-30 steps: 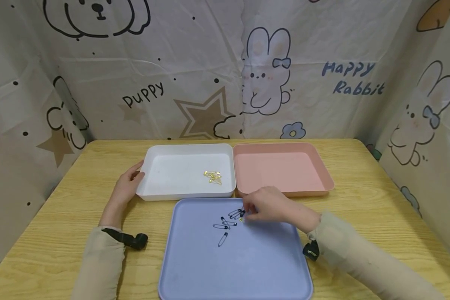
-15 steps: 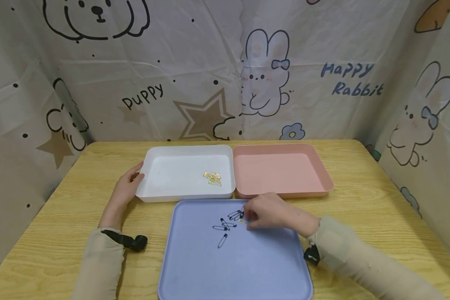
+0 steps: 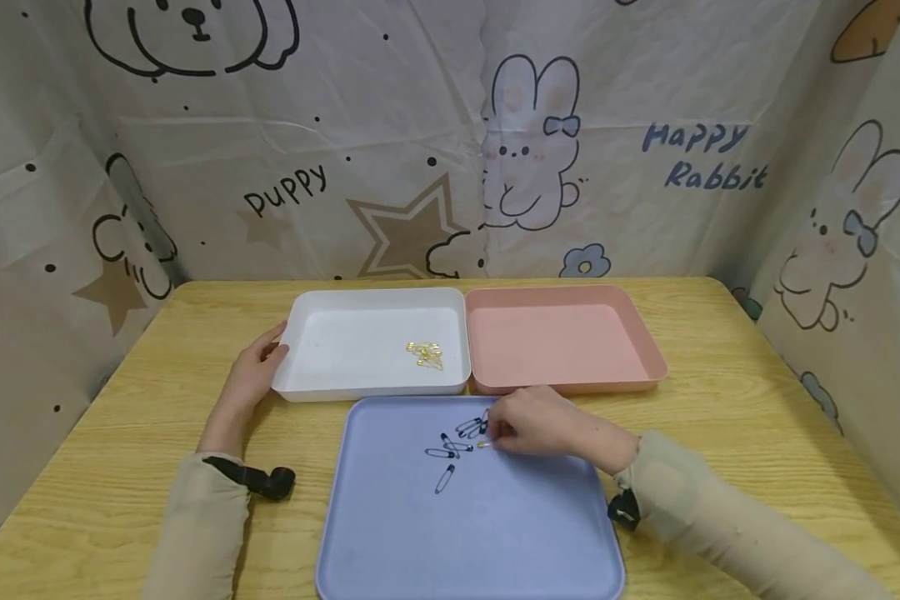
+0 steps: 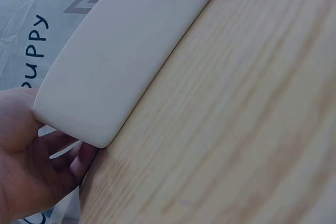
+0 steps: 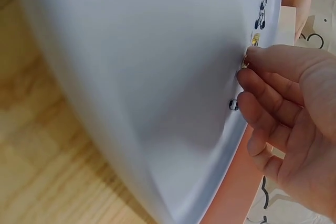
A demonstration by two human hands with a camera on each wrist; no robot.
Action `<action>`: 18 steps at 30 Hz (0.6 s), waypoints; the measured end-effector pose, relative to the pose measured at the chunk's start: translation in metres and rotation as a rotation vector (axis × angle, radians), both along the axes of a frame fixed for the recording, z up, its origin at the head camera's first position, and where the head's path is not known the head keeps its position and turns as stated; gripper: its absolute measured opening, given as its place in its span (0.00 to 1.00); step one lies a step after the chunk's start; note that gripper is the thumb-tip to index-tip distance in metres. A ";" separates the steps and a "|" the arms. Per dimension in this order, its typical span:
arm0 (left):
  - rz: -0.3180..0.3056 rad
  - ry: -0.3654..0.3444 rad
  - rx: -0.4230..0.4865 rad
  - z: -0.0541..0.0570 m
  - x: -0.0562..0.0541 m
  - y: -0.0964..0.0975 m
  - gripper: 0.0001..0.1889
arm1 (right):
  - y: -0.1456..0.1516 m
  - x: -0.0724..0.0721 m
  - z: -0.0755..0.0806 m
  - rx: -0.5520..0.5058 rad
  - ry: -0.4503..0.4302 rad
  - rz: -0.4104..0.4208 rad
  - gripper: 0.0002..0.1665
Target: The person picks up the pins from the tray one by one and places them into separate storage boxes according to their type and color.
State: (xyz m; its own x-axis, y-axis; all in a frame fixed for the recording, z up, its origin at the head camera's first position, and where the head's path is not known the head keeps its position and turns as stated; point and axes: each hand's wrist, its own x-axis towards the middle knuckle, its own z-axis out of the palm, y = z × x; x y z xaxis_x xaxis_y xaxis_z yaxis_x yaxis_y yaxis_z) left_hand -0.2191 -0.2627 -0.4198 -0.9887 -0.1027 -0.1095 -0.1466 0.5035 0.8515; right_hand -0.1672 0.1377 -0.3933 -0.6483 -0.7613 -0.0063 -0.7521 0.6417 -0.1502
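- The gold safety pin point(image 3: 483, 445) was at the far part of the blue tray point(image 3: 525, 533), pinched by the right hand point(image 3: 536, 421) between thumb and index finger, with black safety pins point(image 3: 458, 447) close by.
- Picking it out seemed the step in hand; the next move probably called for lifting it without dragging the others.
- Beyond the tray's far left corner, the left hand point(image 3: 251, 375) gripped the white box point(image 3: 345, 342), which held more gold pins point(image 3: 425, 354).
- The right wrist view showed the pinch; the head view, only the pin's end.

the right hand point(image 3: 534, 422) pinches, the left hand point(image 3: 252, 369) grips.
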 end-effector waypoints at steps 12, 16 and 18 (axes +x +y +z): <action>-0.005 0.005 0.003 0.000 0.001 0.000 0.27 | -0.001 0.002 0.003 -0.005 0.076 0.014 0.04; -0.007 0.012 -0.001 0.000 0.001 0.000 0.27 | -0.001 0.000 0.007 -0.026 0.096 0.023 0.05; -0.008 0.020 -0.009 -0.001 0.001 0.000 0.27 | -0.001 0.000 0.009 -0.039 0.107 0.028 0.05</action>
